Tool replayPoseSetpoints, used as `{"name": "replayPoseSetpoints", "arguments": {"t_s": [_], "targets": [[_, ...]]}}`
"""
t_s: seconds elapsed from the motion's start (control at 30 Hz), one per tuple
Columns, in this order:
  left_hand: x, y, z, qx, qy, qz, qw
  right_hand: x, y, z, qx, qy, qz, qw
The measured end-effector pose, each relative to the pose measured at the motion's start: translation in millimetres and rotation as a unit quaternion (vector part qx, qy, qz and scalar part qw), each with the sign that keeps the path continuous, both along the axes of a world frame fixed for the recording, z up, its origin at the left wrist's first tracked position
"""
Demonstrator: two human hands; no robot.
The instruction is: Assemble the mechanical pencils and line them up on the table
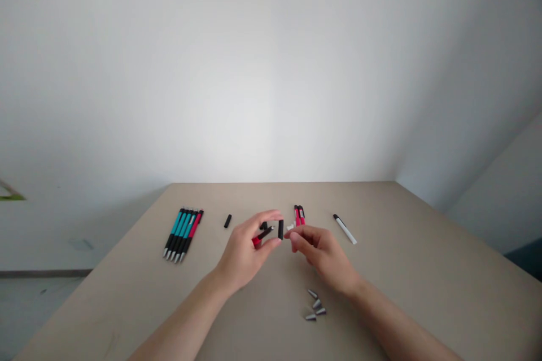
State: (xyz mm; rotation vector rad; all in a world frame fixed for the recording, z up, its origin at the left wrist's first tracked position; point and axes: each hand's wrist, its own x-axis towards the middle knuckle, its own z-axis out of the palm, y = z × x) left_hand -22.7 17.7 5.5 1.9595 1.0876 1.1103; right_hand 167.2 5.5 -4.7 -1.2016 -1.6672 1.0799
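Observation:
My left hand (248, 242) is closed, with a short black pen grip (280, 229) upright between the tips of its thumb and forefinger. Inside the curl of that hand lies a red pen barrel (256, 241), its dark front end pointing right towards the grip. My right hand (322, 248) is just right of the grip, thumb and forefinger pinched together; whether anything small is between them is hidden. Behind the hands are red pen barrels (302, 215) with black tops and small white pieces (290, 227), partly covered by my right fingers.
Several assembled turquoise pens (180, 231) and a red one (193, 231) lie in a row at the left. Another black grip (227, 221) lies beside them. A white pen barrel (345, 229) is at the right. Several silver cone tips (317, 304) lie in front. A wall (271, 96) stands behind the table (127, 293).

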Motion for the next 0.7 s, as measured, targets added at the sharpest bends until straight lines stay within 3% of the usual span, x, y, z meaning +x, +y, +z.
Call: {"name": "replayPoseSetpoints", "arguments": {"t_s": [0.1, 0.23, 0.33, 0.47, 0.7], "targets": [[6, -11, 2.9, -0.039, -0.026, -0.039, 0.998, -1, 0, -2.2, -0.091, 0.133, 0.053, 0.986], [9, -17, 5.2, -0.093, -0.059, -0.06, 0.992, 0, 1, -2.3, -0.14, 0.244, 0.077, 0.957], [9, -16, 6.1, -0.153, -0.131, -0.065, 0.977, 1, 0, 0.3, -0.151, 0.301, 0.062, 0.94], [8, -12, 8.4, -0.266, -0.229, -0.105, 0.931, 1, -1, 4.4, -0.141, 0.362, 0.029, 0.921], [9, -15, 15.6, -0.385, -0.172, -0.187, 0.887, 2, -1, 2.8, -0.129, 0.383, 0.022, 0.915]]}}
